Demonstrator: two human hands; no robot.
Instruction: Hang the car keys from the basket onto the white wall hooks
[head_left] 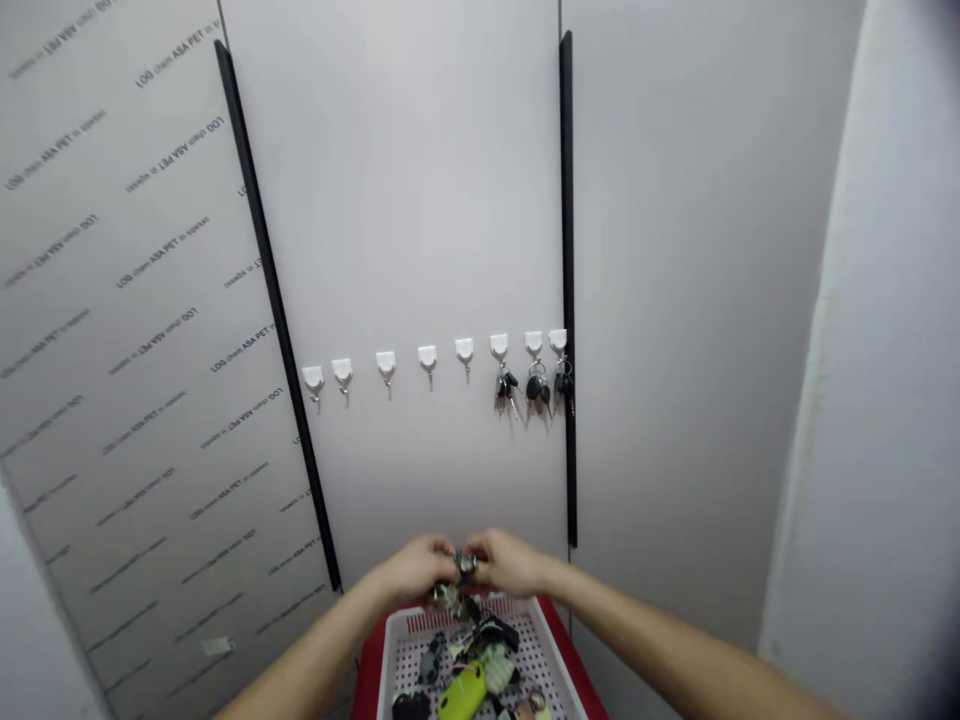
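Right now, both hands meet low in the middle of the view, just above the far edge of a white plastic basket. The left hand has its fingers closed on a bunch of keys, with brass-coloured pieces hanging under the fingertips. The right hand pinches the same bunch from the other side, so the keys sit between the 2 hands, clear of the hooks; blur hides exactly which piece each finger grips.

Inside the basket lie a bright yellow-green case, a pale striped pouch touching it, and several dark items, too jumbled to tell apart. Something red shows along both sides of the basket.

Behind, on a pale door, 8 white hooks run in a row. The 3 at the right end carry hanging keys; the other 5 are bare. Long black strips stand at either side of the row, and printed film covers the panel at the left.
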